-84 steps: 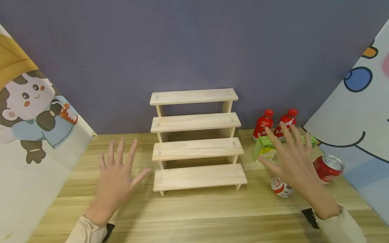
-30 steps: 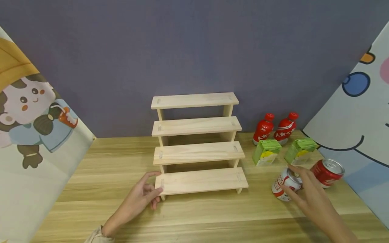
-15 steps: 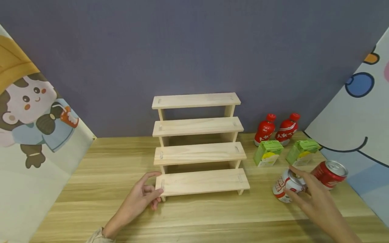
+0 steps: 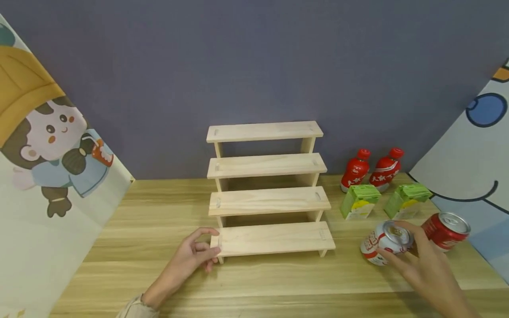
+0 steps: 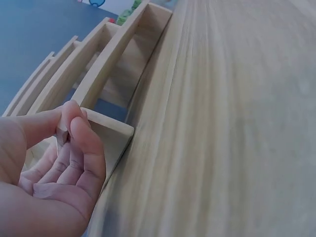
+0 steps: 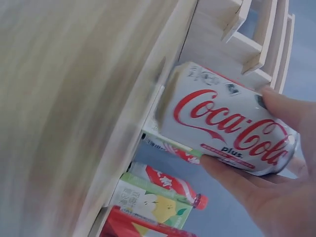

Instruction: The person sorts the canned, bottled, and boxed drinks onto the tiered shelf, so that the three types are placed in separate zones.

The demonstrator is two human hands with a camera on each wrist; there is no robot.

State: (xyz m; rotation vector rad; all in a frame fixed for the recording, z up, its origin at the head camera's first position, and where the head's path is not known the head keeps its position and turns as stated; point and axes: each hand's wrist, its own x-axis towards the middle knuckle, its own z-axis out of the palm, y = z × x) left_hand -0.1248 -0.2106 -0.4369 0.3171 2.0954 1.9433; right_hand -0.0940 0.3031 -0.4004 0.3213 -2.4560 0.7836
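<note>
In the head view, a four-tier stepped wooden rack [image 4: 274, 239] stands mid-table against the back wall. My left hand [image 4: 188, 258] pinches the left end of its lowest step; the left wrist view shows thumb and index finger [image 5: 89, 140] meeting at the board's corner. On the right, my right hand [image 4: 425, 265] grips a white and red Coca-Cola Plus can [image 4: 381, 245] around its upper part. The right wrist view has the can [image 6: 222, 118] between thumb and fingers, its base close over the table. The can leans slightly in the head view.
A red soda can [image 4: 444, 232] stands just right of the gripped can. Behind are two green juice cartons [image 4: 359, 203] and two red bottles [image 4: 355, 171] by the back wall. Printed side panels [image 4: 469, 150] bound the wooden table [image 4: 167, 207].
Both hands were spread above the table at first. The left came to the rack's lowest step, the right to the white can, which its fingers now grip and tilt. The head view shifted slightly.
</note>
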